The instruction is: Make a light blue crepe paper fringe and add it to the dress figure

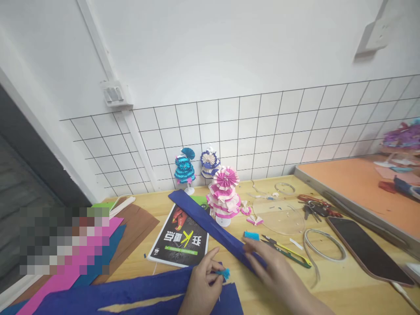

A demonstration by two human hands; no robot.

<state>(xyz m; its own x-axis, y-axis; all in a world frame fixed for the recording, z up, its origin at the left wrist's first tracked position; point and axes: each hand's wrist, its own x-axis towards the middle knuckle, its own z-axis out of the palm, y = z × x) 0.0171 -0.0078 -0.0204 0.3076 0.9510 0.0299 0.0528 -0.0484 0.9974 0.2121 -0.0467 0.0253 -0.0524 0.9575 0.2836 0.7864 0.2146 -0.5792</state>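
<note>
Blue sheet (131, 284): Thin, limp-looking paper spreads along the near side of the counter (348, 288), a long gap baring the wood; likely quick to tear, so take it by a broad edge.
Left hand (203, 282): Your fingers pinch a small light-blue tuft (224, 274) above the near paper, its frilled end poking out to the right.
Tuft: Probably almost weightless, soft and easily crushed; a light pinch opposite the frill should suit it.
Right hand (274, 264): Your fingers hang loosely apart over the dark-blue strip (226, 238), nothing seen between them; whether they touch it, you cannot tell through the blur.
Strip: It slants from beneath that hand across the booklet (179, 236); likely light and prone to crease, best held flat by both long edges.
Pale wood: A light-blue roll (251, 235) lies just past your right fingertips, near the snips (288, 251); a phone (370, 249) and keys (313, 210) lie farther right.
Paper trees: Pink (225, 197), teal (185, 168) and blue-and-white, they stand upright toward the back.
Wall (229, 52): White, gridded low down, with a fitting (114, 94) at left.
</note>
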